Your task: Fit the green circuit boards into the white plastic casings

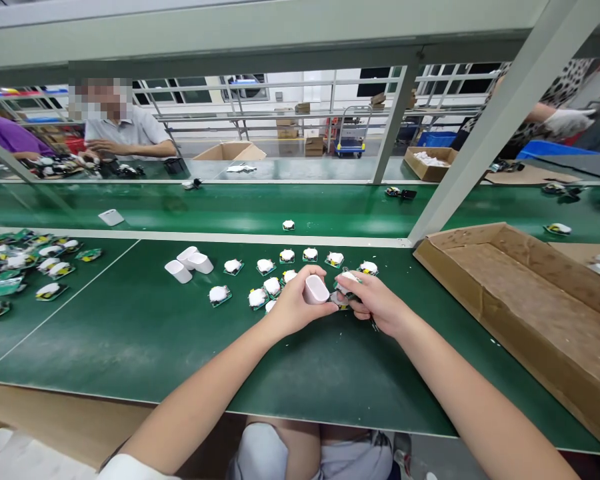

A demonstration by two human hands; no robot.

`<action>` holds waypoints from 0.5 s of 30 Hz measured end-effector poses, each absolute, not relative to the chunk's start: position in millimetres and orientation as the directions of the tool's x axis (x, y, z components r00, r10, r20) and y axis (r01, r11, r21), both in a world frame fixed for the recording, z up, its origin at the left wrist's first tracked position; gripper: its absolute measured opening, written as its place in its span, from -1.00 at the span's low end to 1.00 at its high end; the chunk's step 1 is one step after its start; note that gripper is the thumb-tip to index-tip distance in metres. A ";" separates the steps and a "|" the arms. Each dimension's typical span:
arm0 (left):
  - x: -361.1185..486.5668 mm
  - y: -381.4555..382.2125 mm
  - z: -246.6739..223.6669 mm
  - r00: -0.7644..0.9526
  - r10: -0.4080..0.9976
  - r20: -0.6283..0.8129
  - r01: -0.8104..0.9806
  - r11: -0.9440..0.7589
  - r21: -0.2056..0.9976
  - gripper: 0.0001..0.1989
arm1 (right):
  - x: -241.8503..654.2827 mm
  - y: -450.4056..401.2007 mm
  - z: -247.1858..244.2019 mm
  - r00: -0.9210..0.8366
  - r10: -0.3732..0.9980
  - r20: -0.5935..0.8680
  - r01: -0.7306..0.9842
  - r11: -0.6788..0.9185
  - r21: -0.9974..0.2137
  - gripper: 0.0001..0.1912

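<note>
My left hand is closed round a white plastic housing, an oval cup shape with its end towards me. Just to the right, my right hand pinches a circuit board with a white top. The two held parts are close together; whether they touch I cannot tell. Around my hands, several boards with white tops lie on the green bench, one just beyond my right hand. Three more white housings stand grouped to the left.
A heap of circuit boards lies at the far left. On the right is a long cardboard tray. Beyond the bench's rail runs a green conveyor belt with scattered parts. A person works across it; slanted frame posts rise at right.
</note>
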State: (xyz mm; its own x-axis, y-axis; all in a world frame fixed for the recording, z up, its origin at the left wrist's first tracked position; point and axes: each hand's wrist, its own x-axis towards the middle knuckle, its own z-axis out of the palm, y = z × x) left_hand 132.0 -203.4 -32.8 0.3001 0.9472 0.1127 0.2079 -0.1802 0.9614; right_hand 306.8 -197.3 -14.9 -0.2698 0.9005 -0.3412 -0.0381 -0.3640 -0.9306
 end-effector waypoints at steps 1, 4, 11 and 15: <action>132.3 -203.5 -33.1 0.303 0.949 0.090 0.226 -0.163 0.960 -0.50 | 307.4 -197.4 -14.9 -0.274 0.905 -0.326 -0.024 -0.346 -0.938 -0.47; 132.8 -203.8 -34.1 0.367 0.927 0.080 0.192 -0.160 0.968 -0.54 | 309.6 -197.4 -14.4 -0.240 0.937 -0.255 0.048 -0.250 -0.967 -0.43; 135.6 -205.7 -41.0 0.482 0.856 0.187 -0.038 -0.193 0.980 -0.57 | 309.1 -196.7 -12.5 -0.159 0.977 -0.142 -0.016 -0.146 -0.989 -0.45; 138.2 -205.8 -43.8 0.392 0.884 0.253 -0.008 -0.272 0.962 -0.58 | 305.2 -196.4 -18.4 -0.142 0.976 -0.166 -0.147 -0.187 -0.971 -0.46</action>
